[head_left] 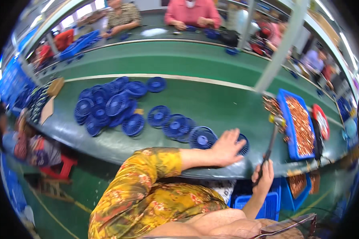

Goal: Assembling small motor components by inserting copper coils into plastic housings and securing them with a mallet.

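My left hand (227,149) lies palm down at the near edge of the green table, fingers spread. Under and beside its fingers is a blue round slotted part (243,145), like a small fan grille, mostly covered by the hand. My right hand (264,175) is wrapped round the black handle of a hammer (272,140), held upright over the table edge. The hammer's head looks metal and yellow. Close to my left wrist lies another blue grille (202,138), at the end of a row stretching left.
A large heap of blue grilles (107,105) covers the left of the table (211,91). At right stands a blue tray (292,141) of small copper-coloured pieces, with more loose pieces (270,104) beside it. A grey post (281,47) rises behind; people sit across the conveyor.
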Tool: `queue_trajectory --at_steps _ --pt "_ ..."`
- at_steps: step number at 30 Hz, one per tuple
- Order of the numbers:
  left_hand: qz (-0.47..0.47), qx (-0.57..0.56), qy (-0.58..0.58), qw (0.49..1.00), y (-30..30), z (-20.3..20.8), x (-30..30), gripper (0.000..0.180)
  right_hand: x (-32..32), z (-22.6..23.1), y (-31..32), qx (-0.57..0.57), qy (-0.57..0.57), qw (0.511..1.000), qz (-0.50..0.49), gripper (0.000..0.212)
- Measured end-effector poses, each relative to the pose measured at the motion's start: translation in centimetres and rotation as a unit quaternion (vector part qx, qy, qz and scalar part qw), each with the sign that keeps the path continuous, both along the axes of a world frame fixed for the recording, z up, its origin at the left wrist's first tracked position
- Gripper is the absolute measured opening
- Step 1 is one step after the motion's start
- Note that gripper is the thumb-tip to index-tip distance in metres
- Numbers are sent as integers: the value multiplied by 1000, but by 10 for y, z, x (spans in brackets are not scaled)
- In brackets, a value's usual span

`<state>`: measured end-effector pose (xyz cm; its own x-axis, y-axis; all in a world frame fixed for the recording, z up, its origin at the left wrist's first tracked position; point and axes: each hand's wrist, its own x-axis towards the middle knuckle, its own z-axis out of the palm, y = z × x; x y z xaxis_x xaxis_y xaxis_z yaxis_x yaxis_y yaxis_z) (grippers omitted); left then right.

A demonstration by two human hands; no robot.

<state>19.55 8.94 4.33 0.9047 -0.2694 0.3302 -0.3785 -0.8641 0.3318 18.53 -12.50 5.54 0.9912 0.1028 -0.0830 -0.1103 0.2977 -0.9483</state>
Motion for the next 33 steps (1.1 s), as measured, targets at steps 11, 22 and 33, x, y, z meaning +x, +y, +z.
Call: queue_trajectory --at_steps 11,22,33 --pt "3 6 47 999 0 3 -2 64 -16 -11 -14 -43 44 998 -10 34" --pt "12 -74 74 994 14 19 9 91 -51 39 -25 -224 -100 969 -13 38" --pt "42 -98 85 991 12 19 3 101 -63 59 -32 -450 -78 889 47 38"
